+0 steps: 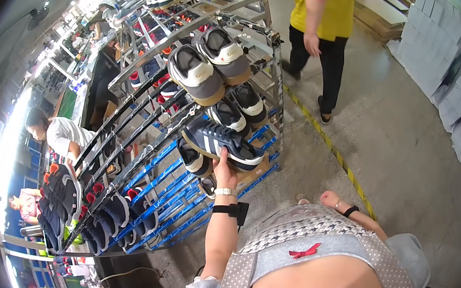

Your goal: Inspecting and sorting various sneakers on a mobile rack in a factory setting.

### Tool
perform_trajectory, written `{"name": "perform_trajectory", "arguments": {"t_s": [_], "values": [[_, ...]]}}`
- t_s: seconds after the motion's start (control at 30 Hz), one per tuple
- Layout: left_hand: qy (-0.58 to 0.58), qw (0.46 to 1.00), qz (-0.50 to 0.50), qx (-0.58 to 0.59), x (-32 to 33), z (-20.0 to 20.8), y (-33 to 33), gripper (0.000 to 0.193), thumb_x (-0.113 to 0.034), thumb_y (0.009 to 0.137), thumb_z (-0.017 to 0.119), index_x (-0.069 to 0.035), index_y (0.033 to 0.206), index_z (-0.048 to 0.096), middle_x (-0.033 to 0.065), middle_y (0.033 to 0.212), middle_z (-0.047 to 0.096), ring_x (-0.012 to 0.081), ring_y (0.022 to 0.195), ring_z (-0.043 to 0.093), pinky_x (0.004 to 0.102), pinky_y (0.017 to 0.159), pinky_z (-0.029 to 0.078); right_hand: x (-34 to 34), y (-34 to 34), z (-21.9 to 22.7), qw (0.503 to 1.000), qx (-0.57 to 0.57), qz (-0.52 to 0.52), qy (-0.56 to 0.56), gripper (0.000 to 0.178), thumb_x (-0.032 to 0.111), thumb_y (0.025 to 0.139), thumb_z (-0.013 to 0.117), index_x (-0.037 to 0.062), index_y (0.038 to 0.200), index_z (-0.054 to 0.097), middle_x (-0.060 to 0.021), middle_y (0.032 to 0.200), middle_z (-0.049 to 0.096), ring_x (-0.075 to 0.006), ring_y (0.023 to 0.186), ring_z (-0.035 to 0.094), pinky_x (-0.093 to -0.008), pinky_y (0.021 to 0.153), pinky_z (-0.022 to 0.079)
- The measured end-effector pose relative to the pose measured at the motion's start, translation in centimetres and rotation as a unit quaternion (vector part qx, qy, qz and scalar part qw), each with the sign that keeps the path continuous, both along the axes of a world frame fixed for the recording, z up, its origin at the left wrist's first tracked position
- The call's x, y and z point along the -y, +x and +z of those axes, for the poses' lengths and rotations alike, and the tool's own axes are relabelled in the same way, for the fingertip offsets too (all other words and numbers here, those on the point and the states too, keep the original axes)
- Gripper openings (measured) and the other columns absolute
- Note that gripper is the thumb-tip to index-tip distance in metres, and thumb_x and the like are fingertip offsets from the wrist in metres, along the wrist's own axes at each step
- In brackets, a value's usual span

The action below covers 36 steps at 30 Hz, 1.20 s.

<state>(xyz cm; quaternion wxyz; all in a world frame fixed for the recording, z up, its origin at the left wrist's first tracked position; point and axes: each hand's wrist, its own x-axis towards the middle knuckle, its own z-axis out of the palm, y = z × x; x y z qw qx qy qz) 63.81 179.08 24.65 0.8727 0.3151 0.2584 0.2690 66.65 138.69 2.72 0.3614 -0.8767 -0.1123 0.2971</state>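
Note:
A navy sneaker (213,140) with white side stripes and a pale sole is held in my left hand (224,174), at the right end of a metal shoe rack (157,179). Its mate, a second dark sneaker (192,157), sits directly behind it; I cannot tell whether my fingers touch that one too. Just above are black-and-white sneakers (227,117) on a rack level, and higher up a pair of grey-and-white sneakers (195,73) with tan soles, heels toward me. Low beside my apron, my right hand (330,198) hangs with its fingers curled in and nothing showing in them.
Dark shoes (115,215) fill the rack's lower left. Beyond it, a person in white (65,135) sits by a workbench. A person in a yellow shirt (325,0) walks at the right, near a yellow-black floor line (328,140). White boxes (435,32) are stacked far right.

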Motion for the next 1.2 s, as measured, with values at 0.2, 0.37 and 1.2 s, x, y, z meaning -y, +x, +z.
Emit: {"name": "perform_trajectory", "arguments": {"t_s": [0.2, 0.37, 1.2], "values": [[-0.048, 0.991, -0.123, 0.034, 2.2, 5.1, -4.5, 0.049, -0.041, 0.087, 0.051, -0.008, 0.122, 0.044, 0.0077, 0.119, 0.053, 0.0238, 0.111, 0.049, 0.0407, 0.100, 0.034, -0.7, 1.8, -0.4, 0.999, -0.037, -0.029, 0.006, 0.011, 0.014, 0.076, 0.057, 0.0038, 0.076, 0.062, -0.0047, 0.064, 0.061, -0.0135, 0.057, 0.058, -0.0282, 0.053, 0.047], [0.049, 0.998, -0.009, -0.039, 2.4, 5.3, -13.1, 0.054, -0.047, 0.087, 0.045, -0.006, 0.123, 0.044, 0.0082, 0.119, 0.053, 0.0233, 0.106, 0.052, 0.0366, 0.095, 0.040, -1.5, 2.9, -0.9, 0.999, -0.042, -0.005, 0.028, 0.015, 0.017, 0.078, 0.056, 0.0034, 0.076, 0.062, -0.0053, 0.063, 0.061, -0.0142, 0.056, 0.058, -0.0284, 0.054, 0.047], [0.310, 0.889, 0.192, -0.277, -16.4, -2.3, -12.9, 0.018, -0.019, 0.084, 0.059, -0.002, 0.083, 0.063, 0.0001, 0.068, 0.057, 0.0073, 0.061, 0.047, 0.0210, 0.056, 0.037, -1.0, 1.8, 1.5, 0.997, -0.067, -0.030, -0.014, 0.018, 0.019, 0.075, 0.058, 0.0026, 0.078, 0.063, -0.0139, 0.073, 0.063, -0.0221, 0.070, 0.061, -0.0330, 0.065, 0.048]]}}
